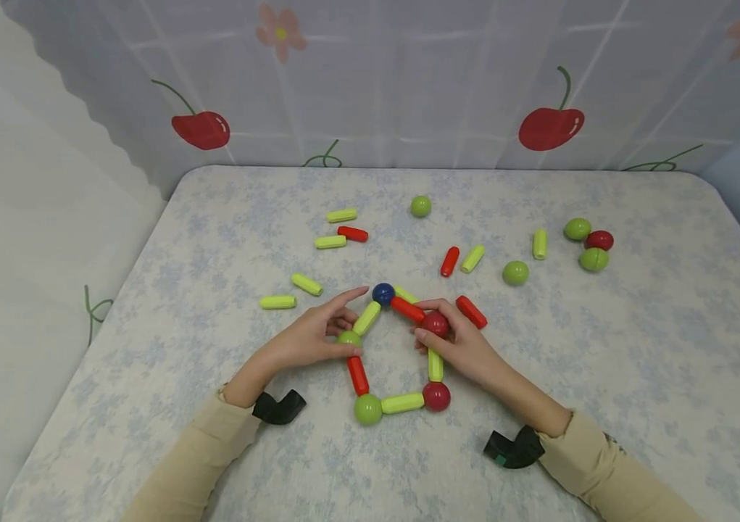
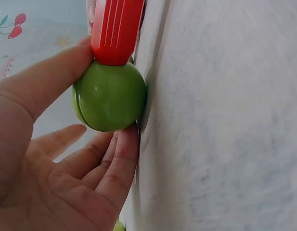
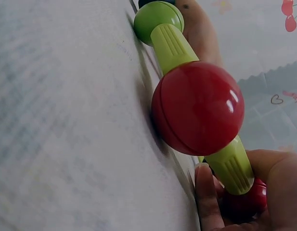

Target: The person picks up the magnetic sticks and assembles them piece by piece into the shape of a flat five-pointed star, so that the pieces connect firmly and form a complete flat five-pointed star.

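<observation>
A five-sided ring of balls and rods lies on the cloth. My left hand [image 1: 317,335] holds its left green ball [image 2: 109,96], thumb on one side and fingers on the other. A red rod [image 1: 358,375] runs from that ball to the near green ball [image 1: 367,409], and a yellow-green rod [image 1: 367,319] leads to the blue ball [image 1: 383,293]. My right hand [image 1: 463,346] grips a red ball [image 1: 435,323] at the ring's right, partly hidden by fingers. Below it a yellow-green rod [image 3: 231,166] joins a second red ball [image 3: 199,108].
Loose yellow-green rods [image 1: 278,302] and red rods [image 1: 471,312] lie around the ring's far side. Green balls [image 1: 516,272] and another red ball [image 1: 599,241] sit farther right. The patterned cloth [image 1: 604,362] covers the table up to a curtain.
</observation>
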`<action>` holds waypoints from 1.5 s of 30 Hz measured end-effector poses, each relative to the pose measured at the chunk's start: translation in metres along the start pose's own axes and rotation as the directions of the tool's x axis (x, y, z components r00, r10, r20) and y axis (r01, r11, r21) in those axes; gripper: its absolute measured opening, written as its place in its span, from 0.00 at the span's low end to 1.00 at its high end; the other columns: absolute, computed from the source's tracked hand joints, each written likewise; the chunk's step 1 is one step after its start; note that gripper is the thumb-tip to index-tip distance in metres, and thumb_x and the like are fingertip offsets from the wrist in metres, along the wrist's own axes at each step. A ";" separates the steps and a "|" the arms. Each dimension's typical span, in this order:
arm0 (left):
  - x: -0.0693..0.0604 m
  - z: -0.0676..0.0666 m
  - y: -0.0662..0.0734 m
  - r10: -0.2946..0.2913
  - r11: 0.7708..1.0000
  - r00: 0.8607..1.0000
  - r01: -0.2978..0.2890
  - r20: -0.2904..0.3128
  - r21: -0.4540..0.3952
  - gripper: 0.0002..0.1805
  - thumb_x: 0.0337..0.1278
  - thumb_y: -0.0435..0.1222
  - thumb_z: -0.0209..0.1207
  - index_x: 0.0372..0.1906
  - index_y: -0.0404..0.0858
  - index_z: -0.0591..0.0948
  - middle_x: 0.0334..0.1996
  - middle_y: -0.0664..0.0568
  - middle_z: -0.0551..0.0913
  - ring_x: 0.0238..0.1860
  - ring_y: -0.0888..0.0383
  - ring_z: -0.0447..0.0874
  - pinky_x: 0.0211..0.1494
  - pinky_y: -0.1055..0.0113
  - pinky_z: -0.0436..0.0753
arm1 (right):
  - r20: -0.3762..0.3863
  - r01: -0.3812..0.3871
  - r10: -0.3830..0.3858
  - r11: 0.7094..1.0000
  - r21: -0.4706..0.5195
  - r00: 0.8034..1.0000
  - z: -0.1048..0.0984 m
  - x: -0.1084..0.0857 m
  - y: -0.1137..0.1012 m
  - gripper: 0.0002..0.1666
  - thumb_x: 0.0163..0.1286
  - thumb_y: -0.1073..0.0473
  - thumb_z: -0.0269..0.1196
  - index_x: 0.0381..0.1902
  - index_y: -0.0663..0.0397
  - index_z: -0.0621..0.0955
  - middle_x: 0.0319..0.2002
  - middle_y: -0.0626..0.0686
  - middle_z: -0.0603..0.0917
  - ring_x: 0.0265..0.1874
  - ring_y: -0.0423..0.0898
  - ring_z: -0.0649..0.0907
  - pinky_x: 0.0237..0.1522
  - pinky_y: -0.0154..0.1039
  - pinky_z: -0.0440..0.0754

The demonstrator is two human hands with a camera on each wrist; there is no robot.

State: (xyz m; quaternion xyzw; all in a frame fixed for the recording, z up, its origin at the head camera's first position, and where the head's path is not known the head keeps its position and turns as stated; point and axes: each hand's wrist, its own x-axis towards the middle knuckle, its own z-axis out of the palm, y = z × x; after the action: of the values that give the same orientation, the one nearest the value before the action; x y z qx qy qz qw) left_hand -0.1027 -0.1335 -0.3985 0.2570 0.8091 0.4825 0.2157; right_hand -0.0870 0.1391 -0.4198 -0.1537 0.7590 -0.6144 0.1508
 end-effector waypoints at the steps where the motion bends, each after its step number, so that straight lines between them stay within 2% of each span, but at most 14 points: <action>1: 0.000 0.000 0.000 -0.003 1.000 1.000 0.003 -0.005 0.003 0.45 0.52 0.33 0.66 0.72 0.44 0.55 0.49 0.46 0.76 0.50 0.54 0.76 0.52 0.64 0.74 | -0.003 -0.004 0.004 1.000 -0.004 1.000 0.000 0.000 -0.001 0.22 0.67 0.65 0.60 0.57 0.58 0.70 0.34 0.57 0.81 0.31 0.50 0.82 0.34 0.37 0.80; 4: 0.000 0.001 -0.001 0.004 1.000 1.000 -0.004 -0.011 0.009 0.41 0.53 0.33 0.65 0.71 0.45 0.60 0.49 0.49 0.75 0.50 0.57 0.75 0.52 0.65 0.74 | -0.014 -0.017 0.017 1.000 -0.002 1.000 0.000 0.000 -0.003 0.22 0.67 0.65 0.60 0.58 0.57 0.71 0.32 0.56 0.81 0.31 0.50 0.82 0.33 0.37 0.79; 11: 0.000 0.001 -0.001 0.113 0.985 0.993 -0.117 0.040 0.125 0.22 0.60 0.36 0.61 0.60 0.41 0.76 0.49 0.52 0.75 0.43 0.58 0.70 0.43 0.63 0.72 | -0.015 -0.007 0.006 0.999 -0.043 1.000 0.000 -0.001 -0.003 0.22 0.67 0.62 0.61 0.58 0.56 0.71 0.30 0.54 0.81 0.30 0.49 0.81 0.31 0.36 0.78; 15: 0.002 0.002 -0.002 0.083 0.984 0.995 -0.090 0.052 0.156 0.19 0.60 0.37 0.60 0.57 0.43 0.79 0.48 0.54 0.75 0.41 0.60 0.70 0.40 0.64 0.71 | -0.004 -0.006 0.005 0.998 -0.057 1.000 -0.001 -0.001 -0.001 0.22 0.67 0.62 0.61 0.58 0.55 0.72 0.30 0.54 0.81 0.30 0.49 0.81 0.31 0.36 0.77; 19: 0.002 0.003 -0.004 0.058 0.985 0.997 -0.064 0.041 0.159 0.19 0.59 0.37 0.61 0.56 0.46 0.80 0.47 0.56 0.75 0.43 0.61 0.71 0.42 0.64 0.72 | -0.002 -0.012 0.012 0.998 -0.054 1.000 -0.001 -0.001 -0.001 0.22 0.67 0.61 0.61 0.58 0.55 0.72 0.31 0.54 0.81 0.31 0.49 0.81 0.31 0.36 0.77; 25: 0.002 0.003 -0.006 0.066 0.988 0.997 -0.069 0.030 0.136 0.17 0.58 0.37 0.62 0.53 0.46 0.80 0.48 0.57 0.75 0.47 0.61 0.71 0.48 0.62 0.72 | -0.001 -0.013 0.013 0.999 -0.041 1.000 -0.001 -0.001 -0.002 0.22 0.67 0.61 0.61 0.58 0.56 0.71 0.31 0.54 0.81 0.31 0.49 0.81 0.31 0.35 0.77; 32: 0.002 0.004 -0.006 0.065 0.989 0.998 -0.068 0.024 0.131 0.15 0.58 0.36 0.62 0.51 0.45 0.81 0.47 0.57 0.75 0.44 0.59 0.70 0.47 0.63 0.72 | 0.000 -0.005 0.005 0.999 -0.036 1.000 0.000 0.000 0.000 0.22 0.67 0.62 0.61 0.58 0.57 0.72 0.31 0.55 0.81 0.30 0.49 0.81 0.30 0.35 0.77; 36: 0.001 0.001 -0.007 0.082 0.989 0.996 -0.087 0.043 0.118 0.15 0.59 0.38 0.62 0.52 0.45 0.80 0.48 0.57 0.76 0.42 0.59 0.70 0.44 0.64 0.71 | 0.001 -0.009 0.009 0.999 -0.032 1.000 0.000 0.000 0.000 0.23 0.67 0.61 0.61 0.58 0.56 0.72 0.31 0.55 0.81 0.31 0.49 0.81 0.30 0.35 0.77; 41: 0.000 -0.003 -0.011 0.090 0.996 0.992 -0.092 0.089 0.020 0.18 0.61 0.36 0.59 0.57 0.41 0.77 0.50 0.55 0.77 0.44 0.58 0.71 0.48 0.63 0.72 | 0.005 -0.008 0.008 1.000 -0.027 1.000 -0.001 0.000 0.000 0.23 0.67 0.62 0.61 0.58 0.57 0.71 0.31 0.55 0.81 0.30 0.49 0.81 0.30 0.35 0.76; 45: 0.001 -0.005 -0.013 0.085 0.994 0.992 -0.079 0.098 -0.071 0.19 0.61 0.34 0.59 0.57 0.39 0.77 0.51 0.52 0.77 0.45 0.56 0.72 0.49 0.61 0.73 | 0.008 -0.010 0.010 1.000 -0.020 1.000 -0.001 0.000 -0.001 0.23 0.67 0.62 0.61 0.58 0.57 0.71 0.32 0.56 0.81 0.31 0.50 0.81 0.31 0.35 0.77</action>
State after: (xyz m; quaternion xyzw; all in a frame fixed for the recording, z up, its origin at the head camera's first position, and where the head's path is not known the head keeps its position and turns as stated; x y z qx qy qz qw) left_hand -0.1088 -0.1415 -0.4080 0.3066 0.7693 0.5043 0.2448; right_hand -0.0874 0.1396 -0.4189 -0.1538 0.7652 -0.6055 0.1554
